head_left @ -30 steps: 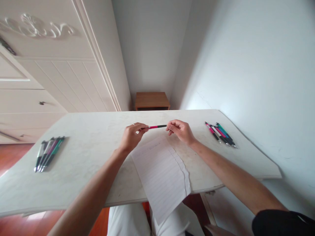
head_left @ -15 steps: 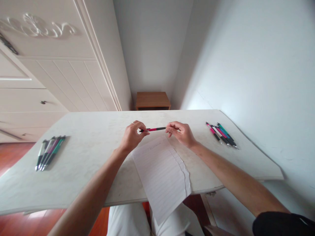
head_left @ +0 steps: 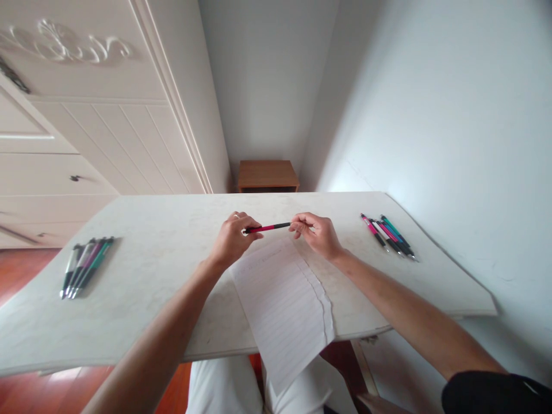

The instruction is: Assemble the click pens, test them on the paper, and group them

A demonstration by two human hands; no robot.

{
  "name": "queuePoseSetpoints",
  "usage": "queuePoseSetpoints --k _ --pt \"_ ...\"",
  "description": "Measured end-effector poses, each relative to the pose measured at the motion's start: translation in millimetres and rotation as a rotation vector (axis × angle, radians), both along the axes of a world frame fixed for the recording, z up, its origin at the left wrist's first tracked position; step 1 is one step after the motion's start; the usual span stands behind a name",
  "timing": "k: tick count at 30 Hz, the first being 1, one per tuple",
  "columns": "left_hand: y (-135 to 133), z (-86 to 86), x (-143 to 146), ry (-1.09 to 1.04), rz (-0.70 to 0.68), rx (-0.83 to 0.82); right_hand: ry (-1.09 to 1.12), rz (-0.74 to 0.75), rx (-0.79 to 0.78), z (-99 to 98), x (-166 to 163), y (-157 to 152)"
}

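Note:
A pink and black pen (head_left: 271, 227) is held level between my two hands, above the far end of a lined sheet of paper (head_left: 282, 299). My left hand (head_left: 236, 237) pinches its black clicker end between thumb and fingers. At the other end, the fingertips of my right hand (head_left: 317, 234) close around the tip, which they hide. The paper has torn edges on its right side, faint writing near the top, and its lower corner hangs over the table edge.
Several pens (head_left: 88, 267) lie side by side at the left of the white table (head_left: 172, 230). Another group of pens (head_left: 390, 237) lies at the right, near the wall. A small wooden stand (head_left: 268, 174) is behind the table, a cream cabinet (head_left: 107, 126) to the left.
The pen has turned slightly about its length in my left fingers, so its clip shows less. Both hands stay in nearly the same place.

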State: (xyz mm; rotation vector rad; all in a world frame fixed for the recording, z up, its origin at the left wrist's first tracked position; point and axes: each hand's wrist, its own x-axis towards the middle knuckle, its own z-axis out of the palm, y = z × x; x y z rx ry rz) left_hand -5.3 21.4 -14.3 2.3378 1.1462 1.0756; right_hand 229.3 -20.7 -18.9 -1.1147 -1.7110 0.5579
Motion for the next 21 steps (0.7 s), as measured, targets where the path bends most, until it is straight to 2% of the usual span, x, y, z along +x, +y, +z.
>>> queuePoseSetpoints --k 11,16,21 --pt "-2.0 -3.3 2.4 -0.010 -0.032 0.177 -0.043 -0.015 0.011 -2.8 -1.6 0.4" --pt "-1.7 -3.7 1.5 -0.013 -0.003 0.158 -0.003 0.015 0.013 -0.5 -1.2 0.7" --pt "-1.2 -2.7 -0.1 -0.008 -0.001 0.068 0.068 0.019 0.031 -1.6 1.6 4.1"
